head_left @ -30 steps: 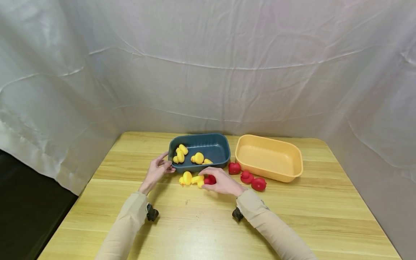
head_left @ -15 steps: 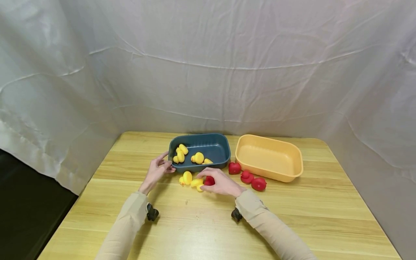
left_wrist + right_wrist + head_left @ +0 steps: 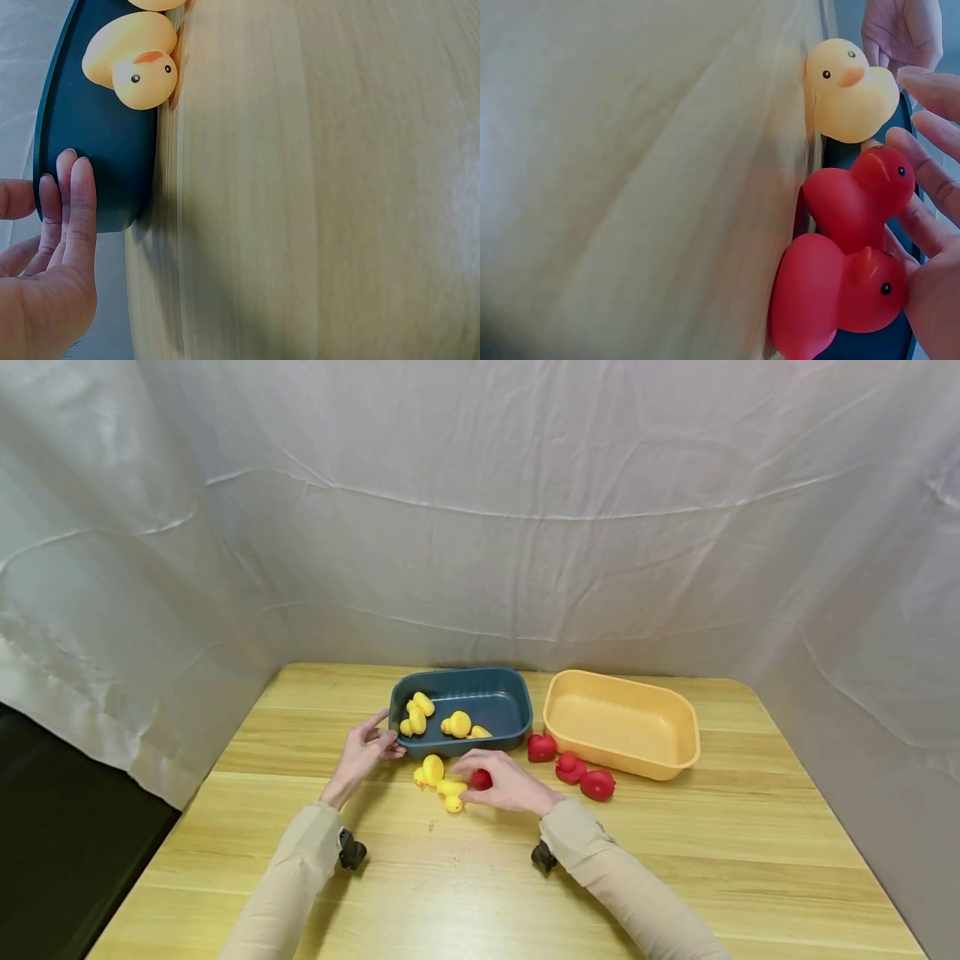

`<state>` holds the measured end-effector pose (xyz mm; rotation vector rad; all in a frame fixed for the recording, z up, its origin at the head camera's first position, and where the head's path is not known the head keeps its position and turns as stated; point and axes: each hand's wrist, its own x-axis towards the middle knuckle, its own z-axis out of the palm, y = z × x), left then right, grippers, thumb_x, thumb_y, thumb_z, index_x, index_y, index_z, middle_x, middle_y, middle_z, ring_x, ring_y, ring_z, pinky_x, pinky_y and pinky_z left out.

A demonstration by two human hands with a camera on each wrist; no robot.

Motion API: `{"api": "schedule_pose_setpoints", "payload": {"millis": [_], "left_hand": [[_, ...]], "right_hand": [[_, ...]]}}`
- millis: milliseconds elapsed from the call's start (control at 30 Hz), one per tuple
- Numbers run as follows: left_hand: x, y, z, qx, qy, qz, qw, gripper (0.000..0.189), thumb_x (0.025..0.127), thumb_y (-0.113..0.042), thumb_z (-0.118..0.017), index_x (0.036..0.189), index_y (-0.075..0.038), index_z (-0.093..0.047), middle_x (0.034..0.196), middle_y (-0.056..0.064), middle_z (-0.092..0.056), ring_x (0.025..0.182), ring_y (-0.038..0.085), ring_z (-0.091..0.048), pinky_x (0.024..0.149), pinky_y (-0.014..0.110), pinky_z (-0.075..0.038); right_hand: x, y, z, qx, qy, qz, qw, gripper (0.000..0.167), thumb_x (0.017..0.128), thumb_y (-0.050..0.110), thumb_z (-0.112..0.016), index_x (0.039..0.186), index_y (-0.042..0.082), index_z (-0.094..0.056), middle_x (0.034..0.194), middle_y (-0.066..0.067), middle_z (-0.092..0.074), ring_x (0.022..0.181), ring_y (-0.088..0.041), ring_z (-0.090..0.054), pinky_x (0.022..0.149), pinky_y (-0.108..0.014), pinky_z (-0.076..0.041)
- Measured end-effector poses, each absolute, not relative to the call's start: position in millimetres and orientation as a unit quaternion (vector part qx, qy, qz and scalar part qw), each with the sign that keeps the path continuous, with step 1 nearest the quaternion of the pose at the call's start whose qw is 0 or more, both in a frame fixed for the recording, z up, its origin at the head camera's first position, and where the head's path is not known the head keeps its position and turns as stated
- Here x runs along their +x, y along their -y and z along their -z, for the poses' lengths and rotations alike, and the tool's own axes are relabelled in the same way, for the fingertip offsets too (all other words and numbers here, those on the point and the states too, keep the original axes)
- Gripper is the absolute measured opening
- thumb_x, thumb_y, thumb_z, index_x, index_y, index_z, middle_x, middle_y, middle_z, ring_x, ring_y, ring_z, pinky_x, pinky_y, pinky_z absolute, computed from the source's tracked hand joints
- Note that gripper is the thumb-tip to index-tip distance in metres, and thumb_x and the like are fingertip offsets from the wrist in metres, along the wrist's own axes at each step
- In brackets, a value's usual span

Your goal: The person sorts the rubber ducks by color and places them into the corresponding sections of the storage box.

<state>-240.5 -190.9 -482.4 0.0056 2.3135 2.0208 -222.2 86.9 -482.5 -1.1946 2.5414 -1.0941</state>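
Observation:
In the head view, my left hand touches the front left corner of the dark blue basin. The left wrist view shows its straight fingers against the basin's outer wall. My right hand hovers low over the table, thumb and fingers spread, fingertips beside a yellow rubber duck. Under that hand is a red rubber duck, partly hidden; the right wrist view shows two there, a nearer red duck and a farther one. Another yellow duck lies to the left.
Several yellow ducks lie inside the blue basin. To its right stands an orange basin. Before it are three red objects: one by the gap between basins, then two red ducks farther right. A pale curtain hangs behind the table.
My right hand has shifted slightly left and toward me, and the yellow duck by its fingertips has slid the same way, away from the red one. My left hand and both basins have stayed put.

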Motion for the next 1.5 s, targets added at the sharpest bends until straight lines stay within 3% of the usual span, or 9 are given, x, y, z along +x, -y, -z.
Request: {"api": "schedule_pose_setpoints", "payload": {"millis": [233,467,667,967,1300,1500], "left_hand": [[-240,191,481,0.006,-0.755,-0.655,0.034,0.060,0.101,0.000,-0.050,0.156,0.003,-0.029,0.100,0.018,-0.065,0.074,0.008,-0.071,0.087,0.038,-0.064],[-239,190,481,0.002,-0.750,-0.660,0.035,0.059,0.100,0.000,-0.051,0.156,0.003,-0.030,0.098,0.016,-0.065,0.073,0.008,-0.071,0.085,0.035,-0.065],[-240,191,482,0.000,-0.753,-0.658,0.035,0.060,0.101,-0.001,-0.051,0.156,0.002,-0.030,0.098,0.015,-0.065,0.074,0.009,-0.071,0.088,0.040,-0.064],[-241,191,483,0.000,-0.752,-0.658,0.034,0.059,0.100,0.000,-0.051,0.156,0.001,-0.031,0.094,0.011,-0.064,0.073,0.009,-0.071,0.088,0.042,-0.064],[-240,192,483,0.004,-0.757,-0.653,0.033,0.059,0.101,-0.001,-0.051,0.156,0.002,-0.031,0.097,0.017,-0.065,0.073,0.009,-0.071,0.088,0.042,-0.064],[-240,192,483,0.004,-0.754,-0.656,0.035,0.059,0.100,-0.001,-0.051,0.156,0.002,-0.031,0.096,0.015,-0.065,0.073,0.009,-0.071,0.088,0.041,-0.064]], "right_hand": [[-225,-80,476,-0.423,-0.858,0.281,0.084,0.050,0.086,0.025,-0.081,0.132,0.010,-0.066,0.131,-0.004,-0.067,0.118,-0.019,-0.062,0.106,-0.036,-0.052],[-226,-75,472,-0.443,-0.867,0.206,0.099,0.062,0.081,0.030,-0.085,0.137,0.018,-0.062,0.134,0.000,-0.065,0.123,-0.017,-0.060,0.110,-0.046,-0.043],[-230,-71,471,-0.444,-0.867,0.193,0.117,0.067,0.078,0.031,-0.088,0.138,0.023,-0.060,0.138,0.003,-0.063,0.127,-0.016,-0.056,0.109,-0.046,-0.041],[-234,-67,473,-0.450,-0.868,0.169,0.126,0.059,0.079,0.031,-0.087,0.134,0.027,-0.063,0.135,0.007,-0.063,0.124,-0.012,-0.057,0.108,-0.044,-0.041],[-232,-65,471,-0.440,-0.872,0.171,0.128,0.050,0.080,0.027,-0.087,0.124,0.026,-0.063,0.131,0.006,-0.066,0.122,-0.012,-0.060,0.107,-0.042,-0.041],[-233,-66,472,-0.444,-0.871,0.176,0.112,0.047,0.079,0.028,-0.086,0.120,0.025,-0.063,0.125,0.009,-0.067,0.112,-0.011,-0.061,0.104,-0.039,-0.042]]}}
